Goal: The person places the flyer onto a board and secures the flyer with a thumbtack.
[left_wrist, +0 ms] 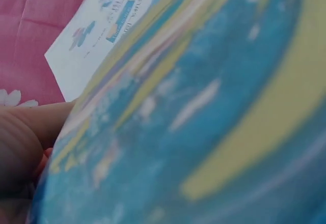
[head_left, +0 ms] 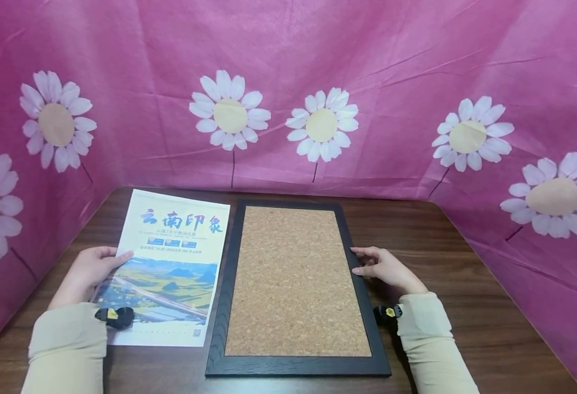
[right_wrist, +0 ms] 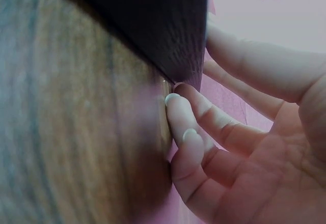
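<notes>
A poster point(head_left: 170, 273) with large purple Chinese characters and a landscape picture stands out at the left of the table. My left hand point(head_left: 88, 273) pinches its left edge, thumb on the printed face. Close up in the left wrist view, the printed sheet point(left_wrist: 178, 107) bows and covers most of the fingers. Beside the poster lies a black-framed cork board point(head_left: 298, 284), its long side toward me. My right hand point(head_left: 386, 268) holds the board's right edge. In the right wrist view, the thumb is at the frame's point(right_wrist: 168, 30) upper edge and the fingertips point(right_wrist: 173, 99) are at its lower edge.
The dark wood-grain table point(head_left: 446, 262) carries both things. A pink cloth point(head_left: 382, 54) with white daisies hangs round its back and sides. Small black cameras sit at the left wrist point(head_left: 116, 317) and right wrist point(head_left: 388, 314).
</notes>
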Motion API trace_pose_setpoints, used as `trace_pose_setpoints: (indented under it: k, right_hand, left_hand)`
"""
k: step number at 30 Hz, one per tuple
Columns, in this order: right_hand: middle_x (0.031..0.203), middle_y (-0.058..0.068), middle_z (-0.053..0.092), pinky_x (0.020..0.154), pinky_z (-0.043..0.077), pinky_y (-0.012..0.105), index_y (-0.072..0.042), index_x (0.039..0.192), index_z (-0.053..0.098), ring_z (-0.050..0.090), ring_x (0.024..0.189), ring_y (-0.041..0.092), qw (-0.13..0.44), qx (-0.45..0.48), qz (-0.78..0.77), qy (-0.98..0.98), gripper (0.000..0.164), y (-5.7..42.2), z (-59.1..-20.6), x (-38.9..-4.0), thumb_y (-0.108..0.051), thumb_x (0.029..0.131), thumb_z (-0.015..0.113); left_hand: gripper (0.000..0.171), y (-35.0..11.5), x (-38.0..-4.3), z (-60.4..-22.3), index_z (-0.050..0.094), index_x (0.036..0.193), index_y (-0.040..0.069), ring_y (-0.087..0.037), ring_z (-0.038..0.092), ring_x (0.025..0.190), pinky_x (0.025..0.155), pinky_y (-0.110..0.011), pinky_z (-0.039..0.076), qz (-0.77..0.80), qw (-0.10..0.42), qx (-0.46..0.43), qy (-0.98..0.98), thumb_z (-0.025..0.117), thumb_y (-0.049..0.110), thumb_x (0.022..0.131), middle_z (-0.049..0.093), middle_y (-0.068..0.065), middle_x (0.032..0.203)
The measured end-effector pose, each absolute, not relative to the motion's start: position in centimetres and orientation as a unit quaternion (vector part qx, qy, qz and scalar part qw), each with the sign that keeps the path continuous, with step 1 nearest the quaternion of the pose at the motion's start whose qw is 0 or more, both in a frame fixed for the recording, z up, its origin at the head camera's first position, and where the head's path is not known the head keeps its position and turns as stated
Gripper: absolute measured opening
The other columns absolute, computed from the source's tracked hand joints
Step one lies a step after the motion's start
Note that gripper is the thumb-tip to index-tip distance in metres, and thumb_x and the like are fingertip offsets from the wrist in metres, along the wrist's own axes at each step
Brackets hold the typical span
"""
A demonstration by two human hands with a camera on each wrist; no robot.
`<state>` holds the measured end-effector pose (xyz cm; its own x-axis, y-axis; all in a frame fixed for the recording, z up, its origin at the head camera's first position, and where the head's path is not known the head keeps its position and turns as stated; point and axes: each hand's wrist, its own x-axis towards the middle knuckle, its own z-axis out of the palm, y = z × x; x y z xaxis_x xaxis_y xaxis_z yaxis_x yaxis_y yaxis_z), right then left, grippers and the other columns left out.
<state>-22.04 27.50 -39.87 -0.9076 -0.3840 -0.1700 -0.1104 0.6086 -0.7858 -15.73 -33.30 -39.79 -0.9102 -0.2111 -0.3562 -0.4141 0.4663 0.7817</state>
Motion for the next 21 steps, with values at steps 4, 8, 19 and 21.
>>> trace_pose_setpoints:
  k: [4, 8, 19, 21]
  right_hand:
    - [0.130, 0.029, 0.057, 0.067, 0.047, 0.029, 0.006, 0.143, 0.046, 0.054, 0.082, 0.016, 0.165, -0.139, -0.425, 0.879, 0.062, 27.5, -39.9, -22.0, -0.015, 0.090, 0.072]
    - [0.130, 0.029, 0.057, 0.068, 0.047, 0.029, 0.006, 0.143, 0.045, 0.054, 0.082, 0.016, 0.165, -0.141, -0.424, 0.879, 0.063, 27.5, -39.9, -22.0, -0.015, 0.090, 0.071]
    - [0.131, 0.029, 0.056, 0.067, 0.047, 0.029, 0.005, 0.143, 0.046, 0.053, 0.082, 0.019, 0.159, -0.140, -0.416, 0.884, 0.063, 27.4, -39.9, -21.9, -0.015, 0.090, 0.071]
    - [0.130, 0.029, 0.056, 0.066, 0.047, 0.030, 0.005, 0.143, 0.045, 0.053, 0.080, 0.018, 0.160, -0.140, -0.417, 0.884, 0.063, 27.3, -39.9, -22.0, -0.015, 0.090, 0.071]
  left_hand:
    - [0.073, -33.3, -16.2, -38.7, 0.038, 0.139, -0.015, -0.012, 0.060, 0.075, 0.066, -0.030, 0.051, 0.470, 0.109, -0.163, 0.860, 0.056, 0.043, 0.099, 0.065, 0.005, 0.080]
    - [0.072, -33.2, -16.8, -37.6, 0.042, 0.137, -0.014, -0.014, 0.059, 0.078, 0.068, -0.030, 0.050, 0.453, 0.117, -0.139, 0.873, 0.056, 0.045, 0.099, 0.065, 0.004, 0.084]
    - [0.066, -29.5, -17.6, -36.6, 0.047, 0.135, -0.010, -0.012, 0.061, 0.073, 0.066, -0.031, 0.051, 0.459, 0.122, -0.111, 0.873, 0.059, 0.043, 0.098, 0.065, 0.003, 0.082]
    - [0.064, -28.9, -17.7, -36.6, 0.048, 0.134, -0.010, -0.012, 0.061, 0.072, 0.065, -0.031, 0.051, 0.460, 0.120, -0.106, 0.874, 0.060, 0.042, 0.098, 0.065, 0.002, 0.081]
